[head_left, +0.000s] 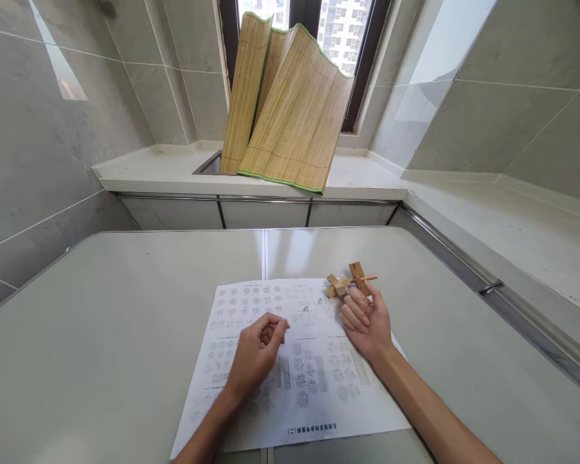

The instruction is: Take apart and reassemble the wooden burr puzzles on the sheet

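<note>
My left hand rests on a printed sheet, its fingers curled in and nothing visible in them. At the sheet's upper right, my right hand lies partly turned up with its lower fingers folded. Its thumb and forefinger appear closed on the near end of a flat wooden puzzle piece, marked with a dark character. A thin wooden stick crosses that piece. Just left sits a cluster of notched wooden pieces, touching or very near; the fingers partly cover the join.
The sheet, full of small line diagrams, lies upside down to me on a pale table. A rolled-open bamboo mat leans against the window on a white ledge. Tiled walls stand on both sides.
</note>
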Demonstrator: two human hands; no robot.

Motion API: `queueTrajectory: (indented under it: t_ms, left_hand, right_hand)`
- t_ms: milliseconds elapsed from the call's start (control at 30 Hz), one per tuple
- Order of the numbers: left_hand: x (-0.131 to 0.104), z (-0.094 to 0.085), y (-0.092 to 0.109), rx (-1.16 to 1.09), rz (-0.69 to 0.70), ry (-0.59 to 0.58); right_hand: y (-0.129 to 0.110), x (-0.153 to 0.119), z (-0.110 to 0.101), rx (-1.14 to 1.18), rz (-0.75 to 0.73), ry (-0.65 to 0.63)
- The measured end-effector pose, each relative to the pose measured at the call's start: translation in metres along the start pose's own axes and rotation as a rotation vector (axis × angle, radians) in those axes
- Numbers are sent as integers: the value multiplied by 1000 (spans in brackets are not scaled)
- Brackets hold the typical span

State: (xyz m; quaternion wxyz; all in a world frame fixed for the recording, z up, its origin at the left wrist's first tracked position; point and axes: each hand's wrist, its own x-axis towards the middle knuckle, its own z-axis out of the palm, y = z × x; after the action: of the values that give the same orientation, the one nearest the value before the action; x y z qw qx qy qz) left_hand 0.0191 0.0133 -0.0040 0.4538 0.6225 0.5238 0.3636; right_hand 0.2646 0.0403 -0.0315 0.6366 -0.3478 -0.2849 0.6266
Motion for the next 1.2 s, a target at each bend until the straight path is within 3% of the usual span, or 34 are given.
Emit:
queueTrajectory:
  t_ms: [333,1200]
  left_hand:
    - [0,0,5,17,8,29]
    - [1,-1,1,52,-11,-4]
  right_hand:
    - [-3,11,-16,91,49,-31]
    - [2,19,-22,224,79,-38]
